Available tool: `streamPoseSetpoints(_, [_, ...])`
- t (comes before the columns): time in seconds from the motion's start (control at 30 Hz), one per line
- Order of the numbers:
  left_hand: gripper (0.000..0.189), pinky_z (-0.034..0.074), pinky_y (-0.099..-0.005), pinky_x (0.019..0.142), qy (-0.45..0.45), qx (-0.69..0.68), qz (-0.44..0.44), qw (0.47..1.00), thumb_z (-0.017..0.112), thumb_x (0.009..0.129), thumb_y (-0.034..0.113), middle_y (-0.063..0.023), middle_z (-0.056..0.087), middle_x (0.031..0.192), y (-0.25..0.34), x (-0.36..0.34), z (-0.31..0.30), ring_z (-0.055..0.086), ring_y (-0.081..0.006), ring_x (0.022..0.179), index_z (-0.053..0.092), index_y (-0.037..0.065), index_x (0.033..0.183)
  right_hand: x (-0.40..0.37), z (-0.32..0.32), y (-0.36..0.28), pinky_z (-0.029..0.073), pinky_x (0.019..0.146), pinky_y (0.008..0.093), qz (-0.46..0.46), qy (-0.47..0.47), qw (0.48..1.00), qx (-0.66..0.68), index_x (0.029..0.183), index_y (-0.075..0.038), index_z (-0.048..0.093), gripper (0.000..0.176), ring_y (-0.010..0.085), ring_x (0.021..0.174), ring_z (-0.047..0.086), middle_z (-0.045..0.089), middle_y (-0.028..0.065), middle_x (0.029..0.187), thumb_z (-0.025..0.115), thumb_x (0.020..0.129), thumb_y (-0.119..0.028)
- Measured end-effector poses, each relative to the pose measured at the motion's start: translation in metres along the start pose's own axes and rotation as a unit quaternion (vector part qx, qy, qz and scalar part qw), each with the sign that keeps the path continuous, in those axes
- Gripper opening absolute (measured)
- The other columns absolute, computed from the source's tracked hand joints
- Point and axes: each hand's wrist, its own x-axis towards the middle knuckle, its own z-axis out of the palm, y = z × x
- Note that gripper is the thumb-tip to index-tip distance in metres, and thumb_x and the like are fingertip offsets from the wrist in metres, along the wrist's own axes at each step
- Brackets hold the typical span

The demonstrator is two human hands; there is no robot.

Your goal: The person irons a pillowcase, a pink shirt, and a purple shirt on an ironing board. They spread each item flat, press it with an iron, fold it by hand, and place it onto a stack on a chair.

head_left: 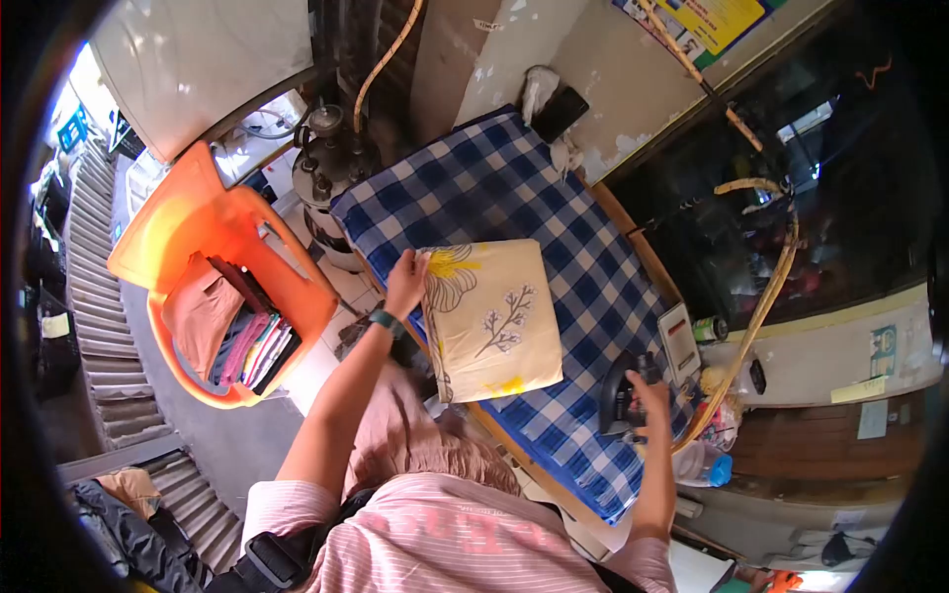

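Observation:
A folded cream cloth (514,316) with yellow and grey flower prints lies on the blue-and-white checked cover (583,267) of a table. My left hand (406,281) grips its upper left edge, fingers closed on the fabric. To the right of the cloth, my right hand (647,403) is wrapped round the handle of a dark clothes iron (617,395). The iron is on the checked cover, apart from the cloth. Part of its handle is hidden by my fingers.
At the left, an orange plastic chair (321,296) holds a stack of folded clothes (222,321). A metal boiler-like vessel (331,158) stands by the table's far left corner. A wrapped hose (781,267) hangs at the right, near a clear container with a blue lid (719,469).

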Motion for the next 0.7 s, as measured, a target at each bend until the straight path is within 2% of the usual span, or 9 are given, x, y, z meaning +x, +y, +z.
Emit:
streamPoseSetpoints(0.13, [0.038, 0.043, -0.0360, 0.060, 0.010, 0.024, 0.085, 0.996, 0.061, 0.091, 0.038, -0.0149, 0.059, 0.071, -0.018, 0.008, -0.011, 0.056, -0.0296, 0.064, 0.059, 0.000, 0.085, -0.041, 0.032, -0.072, 0.041, 0.040, 0.0281, -0.074, -0.088, 0.991, 0.067, 0.079, -0.005, 0.060, 0.029, 0.0134, 0.040, 0.049, 0.053, 0.0019, 0.056, 0.072, 0.080, -0.032])
streamPoseSetpoints(0.2, [0.037, 0.044, -0.0314, 0.056, -0.030, -0.114, -0.013, 0.993, 0.063, 0.089, 0.037, -0.0107, 0.063, 0.072, -0.026, 0.015, -0.004, 0.058, -0.0185, 0.062, 0.060, 0.000, 0.083, -0.044, 0.064, -0.114, 0.041, 0.040, 0.0287, -0.102, -0.145, 0.982, 0.065, 0.076, -0.005, 0.060, 0.031, 0.0141, 0.040, 0.050, 0.052, 0.0012, 0.054, 0.071, 0.082, -0.034])
streamPoseSetpoints(0.23, [0.037, 0.044, -0.0314, 0.056, -0.031, -0.114, -0.014, 0.993, 0.063, 0.089, 0.037, -0.0107, 0.063, 0.072, -0.025, 0.015, -0.005, 0.058, -0.0185, 0.062, 0.060, 0.000, 0.083, -0.043, 0.089, -0.137, 0.041, 0.040, 0.0292, -0.119, -0.159, 0.979, 0.047, 0.073, -0.004, 0.060, 0.034, 0.0146, 0.040, 0.051, 0.053, 0.0015, 0.053, 0.070, 0.082, -0.035])
streamPoseSetpoints(0.3, [0.035, 0.046, -0.0278, 0.052, -0.079, -0.150, -0.054, 0.984, 0.065, 0.089, 0.035, -0.0063, 0.065, 0.074, -0.018, 0.015, -0.014, 0.060, -0.0104, 0.059, 0.063, 0.000, 0.088, -0.031, 0.147, -0.183, 0.042, 0.041, 0.0301, -0.204, -0.126, 0.970, -0.043, 0.066, -0.003, 0.059, 0.042, 0.0158, 0.042, 0.054, 0.055, 0.0043, 0.052, 0.069, 0.083, -0.040])
streamPoseSetpoints(0.37, [0.032, 0.047, -0.0260, 0.050, -0.066, -0.117, -0.051, 0.990, 0.065, 0.089, 0.033, -0.0052, 0.065, 0.073, -0.013, 0.012, -0.025, 0.061, -0.0102, 0.057, 0.064, 0.001, 0.091, 0.005, 0.191, -0.211, 0.043, 0.042, 0.0308, -0.229, -0.115, 0.960, -0.115, 0.062, -0.002, 0.058, 0.047, 0.0163, 0.043, 0.057, 0.056, 0.0070, 0.052, 0.069, 0.081, -0.043])
streamPoseSetpoints(0.5, [0.029, 0.050, -0.0241, 0.051, -0.057, -0.122, -0.059, 0.989, 0.064, 0.090, 0.029, -0.0039, 0.065, 0.073, -0.002, 0.001, -0.051, 0.064, -0.0115, 0.058, 0.066, 0.002, 0.099, 0.027, 0.218, -0.268, 0.044, 0.042, 0.0304, -0.239, -0.205, 0.943, -0.110, 0.065, 0.000, 0.059, 0.051, 0.0167, 0.043, 0.056, 0.057, 0.0075, 0.054, 0.070, 0.078, -0.047])
streamPoseSetpoints(0.57, [0.029, 0.050, -0.0235, 0.051, -0.066, -0.133, -0.065, 0.987, 0.062, 0.091, 0.028, -0.0054, 0.066, 0.078, -0.016, 0.000, -0.057, 0.064, -0.0124, 0.059, 0.064, 0.002, 0.102, 0.006, 0.223, -0.277, 0.045, 0.042, 0.0302, -0.237, -0.247, 0.933, -0.113, 0.066, 0.001, 0.059, 0.052, 0.0169, 0.044, 0.056, 0.058, 0.0077, 0.055, 0.071, 0.077, -0.048])
streamPoseSetpoints(0.63, [0.044, 0.054, -0.0269, 0.066, -0.107, -0.166, -0.149, 0.969, 0.054, 0.095, 0.039, -0.0087, 0.065, 0.095, -0.014, -0.003, -0.064, 0.066, -0.0158, 0.075, 0.057, 0.000, 0.115, -0.036, 0.225, -0.276, 0.046, 0.043, 0.0292, -0.263, -0.339, 0.889, -0.162, 0.071, 0.001, 0.061, 0.054, 0.0166, 0.045, 0.057, 0.058, 0.0074, 0.057, 0.071, 0.076, -0.051])
streamPoseSetpoints(0.7, [0.045, 0.054, -0.0269, 0.064, -0.112, -0.207, -0.168, 0.957, 0.055, 0.095, 0.041, -0.0078, 0.065, 0.091, -0.020, -0.004, -0.064, 0.065, -0.0146, 0.073, 0.058, 0.000, 0.113, -0.068, 0.228, -0.250, 0.050, 0.050, 0.0327, -0.287, -0.366, 0.853, -0.236, 0.071, 0.002, 0.063, 0.053, 0.0238, 0.051, 0.064, 0.063, 0.0138, 0.060, 0.070, 0.075, -0.050])
